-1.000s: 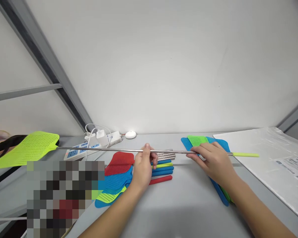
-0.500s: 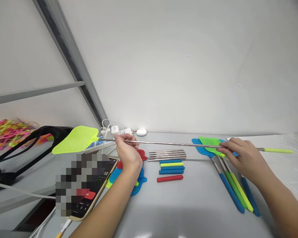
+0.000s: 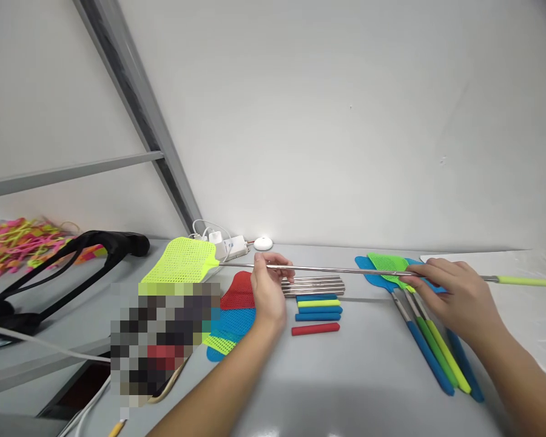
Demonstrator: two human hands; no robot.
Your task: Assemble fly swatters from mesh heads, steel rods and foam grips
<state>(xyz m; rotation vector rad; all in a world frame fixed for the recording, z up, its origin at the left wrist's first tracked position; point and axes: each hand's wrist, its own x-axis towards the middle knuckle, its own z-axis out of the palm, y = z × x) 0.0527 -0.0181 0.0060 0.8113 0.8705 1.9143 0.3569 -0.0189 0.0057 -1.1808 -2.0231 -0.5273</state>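
A yellow fly swatter lies sideways across both hands, its mesh head (image 3: 182,261) at the left, its thin metal rod (image 3: 341,270) running to a yellow grip (image 3: 528,281) at the right. Near the head end, my left hand (image 3: 270,288) pinches the rod, with the other fingers curled loosely. My right hand (image 3: 455,297) closes thumb and fingers on the rod closer to the grip. Below the rod are a row of metal rods (image 3: 316,285), blue and yellow handle sleeves (image 3: 318,309), and one red sleeve (image 3: 316,329). Partly behind my left wrist lie red (image 3: 239,291) and blue swatter heads (image 3: 232,321).
Several swatters with blue, green and yellow grips (image 3: 441,352) lie under my right hand. At the left are a blurred-out phone (image 3: 164,346), a black strap-like frame (image 3: 104,261) and colourful plastic pieces (image 3: 22,243). A power strip (image 3: 236,246) and white disc (image 3: 262,243) sit by the wall.
My left hand and the yellow swatter head have moved right, nearer my right hand. The yellow grip has shifted right, and the swatter looks a little shorter overall.
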